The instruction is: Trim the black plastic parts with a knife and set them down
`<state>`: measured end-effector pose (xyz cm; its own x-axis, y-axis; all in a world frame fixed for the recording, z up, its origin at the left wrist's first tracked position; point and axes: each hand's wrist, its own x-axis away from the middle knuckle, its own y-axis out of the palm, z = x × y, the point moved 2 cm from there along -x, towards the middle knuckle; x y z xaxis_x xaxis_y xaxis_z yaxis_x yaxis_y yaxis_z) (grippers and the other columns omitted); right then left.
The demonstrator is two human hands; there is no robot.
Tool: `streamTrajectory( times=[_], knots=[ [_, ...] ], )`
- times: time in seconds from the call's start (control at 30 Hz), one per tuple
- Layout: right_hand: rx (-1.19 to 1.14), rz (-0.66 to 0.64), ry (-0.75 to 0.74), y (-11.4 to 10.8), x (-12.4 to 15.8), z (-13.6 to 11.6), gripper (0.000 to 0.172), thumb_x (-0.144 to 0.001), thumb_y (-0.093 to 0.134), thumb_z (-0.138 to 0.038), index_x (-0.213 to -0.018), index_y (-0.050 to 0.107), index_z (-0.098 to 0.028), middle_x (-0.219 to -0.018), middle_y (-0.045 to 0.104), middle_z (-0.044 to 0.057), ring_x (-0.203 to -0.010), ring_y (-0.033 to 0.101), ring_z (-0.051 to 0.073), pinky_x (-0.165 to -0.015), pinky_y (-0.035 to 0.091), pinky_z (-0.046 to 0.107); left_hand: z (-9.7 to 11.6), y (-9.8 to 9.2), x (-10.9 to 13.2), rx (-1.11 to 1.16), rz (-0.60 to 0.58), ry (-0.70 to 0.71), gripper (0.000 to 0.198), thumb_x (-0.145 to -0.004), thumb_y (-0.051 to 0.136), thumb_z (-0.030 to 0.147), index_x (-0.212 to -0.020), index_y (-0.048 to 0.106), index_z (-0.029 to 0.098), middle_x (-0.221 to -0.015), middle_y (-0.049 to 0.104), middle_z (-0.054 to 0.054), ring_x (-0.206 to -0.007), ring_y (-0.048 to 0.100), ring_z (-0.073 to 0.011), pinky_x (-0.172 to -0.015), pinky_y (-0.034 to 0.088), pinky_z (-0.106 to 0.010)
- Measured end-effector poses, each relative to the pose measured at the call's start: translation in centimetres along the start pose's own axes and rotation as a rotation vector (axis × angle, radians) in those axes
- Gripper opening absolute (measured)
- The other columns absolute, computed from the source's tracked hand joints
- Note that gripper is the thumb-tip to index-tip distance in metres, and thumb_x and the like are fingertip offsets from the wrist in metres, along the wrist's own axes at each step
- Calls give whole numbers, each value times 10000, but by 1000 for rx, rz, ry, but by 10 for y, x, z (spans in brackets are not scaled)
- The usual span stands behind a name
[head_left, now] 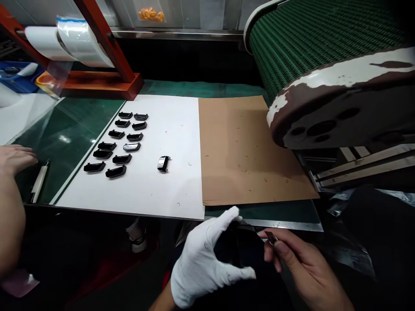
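Note:
My left hand [205,257], in a white glove, is curved in a C below the table's front edge. Between its thumb and forefinger is something dark, hard to make out against the dark background. My bare right hand [298,259] pinches a small dark blade [270,237], its tip pointing up and left towards the glove. Thin curled shavings cling to the glove. Beyond my hands, a single glossy black plastic part [163,163] stands apart on a white sheet [175,190]. Several similar black parts [116,171] lie in two columns on the sheet's left side.
Brown cardboard [227,185] with scattered shavings lies right of the sheet. A green ribbed belt machine [311,52] overhangs the right. Film rolls [81,41] hang on an orange stand [131,86]. At left, another person's forearm [9,216] rests near a white pen-like tool [39,183].

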<state>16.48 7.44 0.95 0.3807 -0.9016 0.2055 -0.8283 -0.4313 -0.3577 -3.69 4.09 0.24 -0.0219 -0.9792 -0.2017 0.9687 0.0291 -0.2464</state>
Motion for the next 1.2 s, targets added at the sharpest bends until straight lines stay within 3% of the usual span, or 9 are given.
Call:
streamTrajectory(
  times=[0.1,0.17,0.27,0.33,0.53,0.7,0.87,1.2],
  knots=[
    [167,-72,-66,-7,-1,-12,330,-968,383,-420,-1073,645,-248,-801,691,34,-641,649,173,-600,541,268,3,2,1,37,0,-26,846,-659,809,489,-1382,444,242,-1166,673,-78,-1029,669,-248,-956,521,-331],
    [280,-89,-143,-8,-1,-22,431,-924,378,-575,-1068,630,-256,-863,702,44,-683,669,196,-578,549,278,5,4,1,48,3,-37,854,-652,819,476,-1385,439,259,-1185,664,-64,-1048,660,-240,-970,510,-319],
    [405,-146,-224,-3,-3,-35,669,-739,371,-828,-900,600,-220,-759,688,40,-585,650,203,-487,524,292,9,8,3,57,0,-52,863,-651,823,468,-1392,421,284,-1195,658,-40,-1051,656,-218,-963,509,-288],
    [499,-182,-253,1,-5,-38,688,-670,393,-871,-788,542,-210,-656,641,23,-516,615,198,-440,482,301,12,10,4,41,-1,-45,885,-635,840,447,-1394,409,299,-1194,658,-23,-1052,652,-205,-961,505,-268],
    [644,-160,-396,5,-7,-41,713,-696,324,-877,-734,512,-191,-598,598,45,-467,588,218,-404,423,324,22,11,6,10,-23,-5,908,-619,861,408,-1393,391,332,-1210,651,15,-1052,649,-184,-961,500,-241],
    [610,-150,-433,5,-7,-45,799,-730,235,-868,-863,578,-158,-640,629,70,-520,620,224,-492,501,342,24,11,6,-2,-45,4,977,-538,913,335,-1378,414,329,-1193,655,31,-1047,645,-173,-976,473,-212],
    [625,-135,-440,6,-5,-42,834,-741,205,-861,-902,593,-141,-661,651,84,-515,637,223,-489,513,333,25,12,4,30,-41,-10,987,-513,924,318,-1370,435,317,-1177,659,29,-1042,647,-169,-968,467,-193],
    [667,-13,-539,12,-6,-39,840,-796,125,-814,-767,589,-114,-564,622,86,-440,626,229,-385,475,329,32,10,1,-68,-32,20,882,-574,889,381,-1341,478,239,-1119,699,-19,-1013,665,-179,-946,486,-200]
  ],
)
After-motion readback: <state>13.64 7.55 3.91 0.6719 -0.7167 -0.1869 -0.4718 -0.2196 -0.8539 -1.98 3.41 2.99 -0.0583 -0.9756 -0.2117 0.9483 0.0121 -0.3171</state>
